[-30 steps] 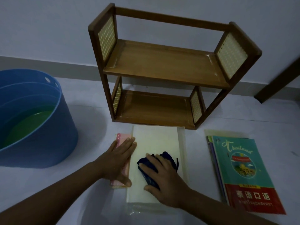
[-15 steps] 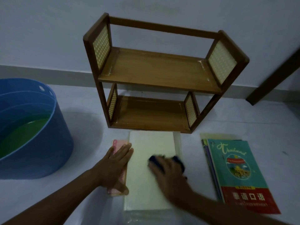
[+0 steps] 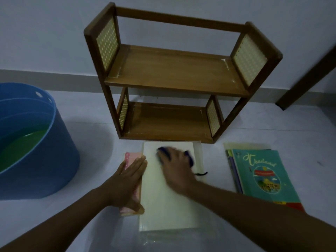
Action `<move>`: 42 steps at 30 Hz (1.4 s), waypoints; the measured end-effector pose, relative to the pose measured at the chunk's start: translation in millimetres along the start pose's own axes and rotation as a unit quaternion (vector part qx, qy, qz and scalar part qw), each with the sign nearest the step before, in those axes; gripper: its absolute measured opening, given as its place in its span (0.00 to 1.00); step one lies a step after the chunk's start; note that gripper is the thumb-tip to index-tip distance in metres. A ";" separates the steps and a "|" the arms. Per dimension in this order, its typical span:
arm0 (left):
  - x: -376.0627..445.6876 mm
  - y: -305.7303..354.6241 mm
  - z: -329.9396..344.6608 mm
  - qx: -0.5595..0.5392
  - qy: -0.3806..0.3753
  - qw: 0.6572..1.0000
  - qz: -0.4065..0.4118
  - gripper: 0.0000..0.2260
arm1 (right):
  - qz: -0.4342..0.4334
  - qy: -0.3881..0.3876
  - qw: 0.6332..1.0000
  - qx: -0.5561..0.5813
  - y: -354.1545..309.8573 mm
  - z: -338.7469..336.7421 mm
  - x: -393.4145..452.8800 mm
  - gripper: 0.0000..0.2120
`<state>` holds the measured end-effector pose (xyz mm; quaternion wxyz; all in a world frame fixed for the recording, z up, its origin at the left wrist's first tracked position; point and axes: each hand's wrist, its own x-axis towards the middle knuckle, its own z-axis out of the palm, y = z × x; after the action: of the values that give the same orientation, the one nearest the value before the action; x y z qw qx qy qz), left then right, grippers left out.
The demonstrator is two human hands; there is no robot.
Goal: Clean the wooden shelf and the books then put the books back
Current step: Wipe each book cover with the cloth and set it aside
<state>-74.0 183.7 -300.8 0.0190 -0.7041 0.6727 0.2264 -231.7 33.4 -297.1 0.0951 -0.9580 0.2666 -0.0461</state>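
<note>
A: What is being done here?

B: The cream-covered book [image 3: 169, 193], lying flat on the floor in front of the wooden shelf [image 3: 174, 79], is being wiped. A dark blue cloth [image 3: 164, 151] is pressed onto the cover under the right hand [image 3: 175, 165], near the far end of the book. The hand is blurred, so it cannot be told whether its fingers are curled round the cloth or laid flat over it.

A: And the other hand?

B: The left hand [image 3: 127, 184] is laid flat, fingers straight and together, along the book's left edge and over a pink book [image 3: 132, 179] just beside it. The thumb appears hooked toward the near corner.

A: How should the step be done well?

B: Steady downward pressure should be kept by the flat fingers so the book is not dragged by the cloth. Strokes are best run from beyond the fingertips back toward the wrist, overlapping, so that the near half of the cover, below the right palm, is also covered. A loose thread of the cloth trails to the right of the hand; it should be gathered in so no wet streak is left.

A: What remains?

B: Both shelf boards stand bare. The Thailand book [image 3: 263, 175], on top of a stack well to the right of the fingers, is probably yet to be wiped or returned. The blue tub [image 3: 40, 160] of water sits to the left for rinsing.
</note>
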 end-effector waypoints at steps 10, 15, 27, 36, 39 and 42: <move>-1.4 -1.4 6.2 0.020 0.014 1.000 0.000 0.59 | 0.072 0.028 0.997 -0.010 56.9 -16.0 45.6 0.20; -1.8 0.9 -1.1 0.006 0.028 1.000 0.004 0.60 | -0.157 -0.001 0.986 0.049 -28.0 12.5 -67.2 0.24; 1.3 1.2 1.2 0.035 -0.033 0.998 -0.033 0.62 | -0.051 0.057 0.997 0.024 40.3 -0.5 -109.0 0.23; -10.9 15.0 -0.1 -0.041 0.018 0.999 0.006 0.53 | -0.177 -0.029 0.981 0.081 11.6 -6.2 -112.2 0.19; -19.5 38.8 16.9 -0.116 0.080 0.990 0.017 0.46 | -0.017 -0.002 0.991 0.130 23.4 -17.3 -66.3 0.24; -20.8 58.4 36.8 -0.100 0.090 0.991 -0.013 0.45 | 0.120 -0.006 0.986 0.117 31.4 -21.3 -25.2 0.23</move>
<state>-140.4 210.0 -310.4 -0.1088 -0.7290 0.6363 0.2276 -271.9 16.8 -283.7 0.2132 -0.9015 0.3719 -0.0592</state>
